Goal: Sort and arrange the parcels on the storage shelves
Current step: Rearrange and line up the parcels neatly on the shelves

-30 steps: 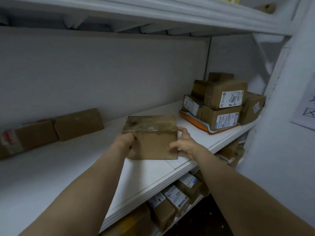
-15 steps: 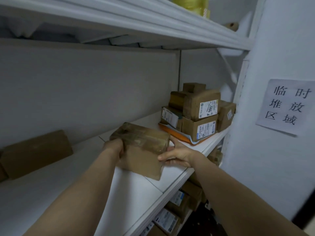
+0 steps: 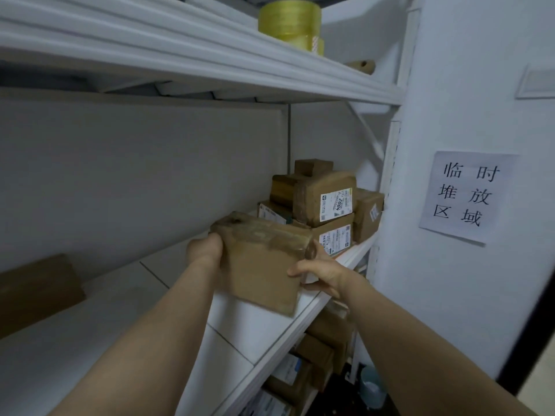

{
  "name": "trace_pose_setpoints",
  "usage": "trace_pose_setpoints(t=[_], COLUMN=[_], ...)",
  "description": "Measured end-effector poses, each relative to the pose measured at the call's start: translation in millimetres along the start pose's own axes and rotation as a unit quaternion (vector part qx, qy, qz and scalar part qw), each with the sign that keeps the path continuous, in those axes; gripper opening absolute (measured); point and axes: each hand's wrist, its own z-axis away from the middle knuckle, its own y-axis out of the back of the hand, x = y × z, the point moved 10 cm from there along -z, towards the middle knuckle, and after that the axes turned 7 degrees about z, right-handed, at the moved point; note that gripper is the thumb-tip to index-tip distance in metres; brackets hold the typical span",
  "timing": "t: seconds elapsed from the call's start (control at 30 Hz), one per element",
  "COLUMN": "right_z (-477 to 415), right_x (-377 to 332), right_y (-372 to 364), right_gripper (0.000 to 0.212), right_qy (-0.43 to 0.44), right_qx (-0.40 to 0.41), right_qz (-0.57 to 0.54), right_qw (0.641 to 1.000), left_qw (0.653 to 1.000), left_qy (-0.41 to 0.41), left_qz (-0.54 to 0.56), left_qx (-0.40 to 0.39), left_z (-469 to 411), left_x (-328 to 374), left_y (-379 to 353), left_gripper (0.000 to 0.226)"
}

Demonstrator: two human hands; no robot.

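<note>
Parcel gripped at both ends by left hand and right hand, tilted over shelf front edge. Stack of parcels found just beyond, to right; right hand nearer.

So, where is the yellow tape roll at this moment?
In the head view the yellow tape roll stands at the top centre, on the upper shelf, high above the stack of labelled parcels.

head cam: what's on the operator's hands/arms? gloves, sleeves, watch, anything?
Nothing worn. Left hand and right hand are bare: no gloves, rings, watch or wristband visible. No sleeve shows on either arm up to the frame edge.
</note>
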Motion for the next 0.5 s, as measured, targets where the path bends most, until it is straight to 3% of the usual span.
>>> trace_pose_setpoints(t=[0.1,0.27,0.37,0.5], right_z=[10.0,42.0,64.8,86.2], right_x=[-0.7,4.4,5.0,17.7], right_y=[35.5,118.8,177.1,247.8], right_gripper=[0.071,0.085,0.075,0.081], right_qy=[-0.004,0.010,0.036,0.028], right_qx=[-0.002,0.038,0.040,0.058], right_qz=[-0.033,-0.112,-0.108,-0.115], right_qw=[0.999,0.993,0.993,0.991], left_qw=[0.998,0.992,0.989,0.985], left_qy=[-0.025,-0.055,-0.081,-0.133], left_qz=[0.046,0.083,0.112,0.109], left_qx=[0.043,0.073,0.044,-0.027], left_z=[28.6,93.1,132.3,178.3], left_x=[8.8,15.9,24.6,43.1], left_y=[-16.2,-83.9,-139.7,-210.7], left_gripper=[0.023,0.023,0.028,0.026])
